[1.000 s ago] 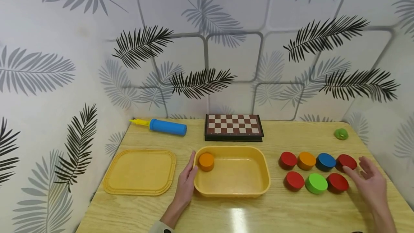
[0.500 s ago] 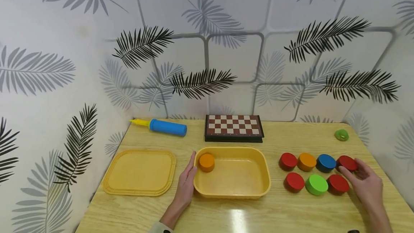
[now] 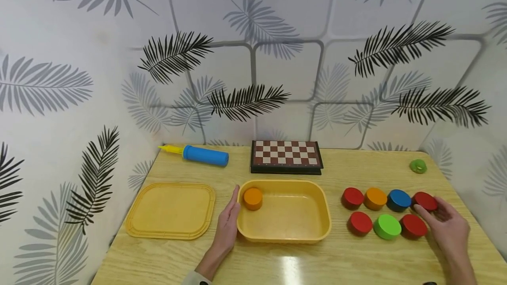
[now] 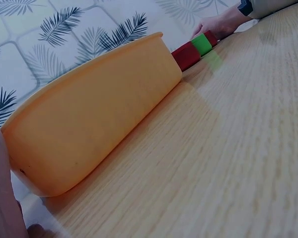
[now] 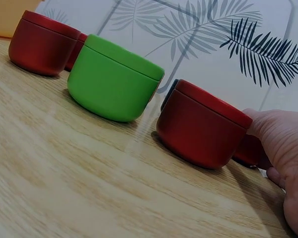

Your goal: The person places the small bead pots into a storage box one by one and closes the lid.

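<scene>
A yellow plastic bin (image 3: 291,219) stands mid-table with one orange round tin (image 3: 253,199) in its back left corner. My left hand (image 3: 226,228) lies along the bin's left wall, fingers straight and touching it; the left wrist view shows the bin's outer wall (image 4: 94,114). At the right, my right hand (image 3: 449,228) grips the far right red round tin (image 3: 424,200), thumb on its near left side and fingers on its right. In the right wrist view a nearer red tin (image 5: 203,124) partly hides that gripped tin.
Beside the gripped tin are more lidded tins: blue (image 3: 398,200), orange (image 3: 375,198), green (image 3: 387,226) and several red (image 3: 360,223). A yellow lid (image 3: 170,210) lies left. Behind are a blue hand pump (image 3: 206,155), a chessboard box (image 3: 287,155) and a small green object (image 3: 418,165).
My right hand has moved left onto the far right red tin, and its thumb and fingers have closed around it. My left hand has stayed against the bin.
</scene>
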A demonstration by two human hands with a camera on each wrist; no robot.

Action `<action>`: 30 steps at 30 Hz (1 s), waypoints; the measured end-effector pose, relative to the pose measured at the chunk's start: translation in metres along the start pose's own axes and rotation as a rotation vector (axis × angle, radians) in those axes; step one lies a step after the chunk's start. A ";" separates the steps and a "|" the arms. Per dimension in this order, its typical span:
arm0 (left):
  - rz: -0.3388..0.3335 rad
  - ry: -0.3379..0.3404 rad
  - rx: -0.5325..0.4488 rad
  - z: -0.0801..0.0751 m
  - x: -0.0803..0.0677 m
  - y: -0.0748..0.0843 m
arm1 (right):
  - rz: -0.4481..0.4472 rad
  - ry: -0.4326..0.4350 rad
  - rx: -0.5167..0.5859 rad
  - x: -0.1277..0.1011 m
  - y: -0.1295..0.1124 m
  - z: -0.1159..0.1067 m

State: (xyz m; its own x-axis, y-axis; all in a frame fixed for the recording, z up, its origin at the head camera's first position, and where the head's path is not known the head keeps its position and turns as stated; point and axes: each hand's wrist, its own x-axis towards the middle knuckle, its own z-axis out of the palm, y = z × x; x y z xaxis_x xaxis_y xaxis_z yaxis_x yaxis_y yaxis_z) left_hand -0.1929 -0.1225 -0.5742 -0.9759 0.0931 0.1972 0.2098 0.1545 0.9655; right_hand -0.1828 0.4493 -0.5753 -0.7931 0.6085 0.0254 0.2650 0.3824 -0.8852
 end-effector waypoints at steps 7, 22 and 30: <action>0.000 0.009 0.014 -0.002 0.000 0.002 | 0.067 0.053 0.013 -0.001 -0.002 0.004; -0.006 0.007 0.025 -0.001 0.000 0.000 | 0.129 0.116 0.122 -0.008 -0.008 0.002; 0.000 0.004 0.016 -0.001 -0.001 0.000 | 0.178 0.115 0.184 -0.007 -0.016 -0.002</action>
State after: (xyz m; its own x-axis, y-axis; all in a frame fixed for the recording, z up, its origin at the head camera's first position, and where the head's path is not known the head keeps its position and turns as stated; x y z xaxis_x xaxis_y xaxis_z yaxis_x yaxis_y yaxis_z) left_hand -0.1922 -0.1238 -0.5739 -0.9762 0.0890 0.1979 0.2107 0.1706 0.9625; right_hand -0.1800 0.4401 -0.5601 -0.6728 0.7337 -0.0946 0.2824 0.1365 -0.9495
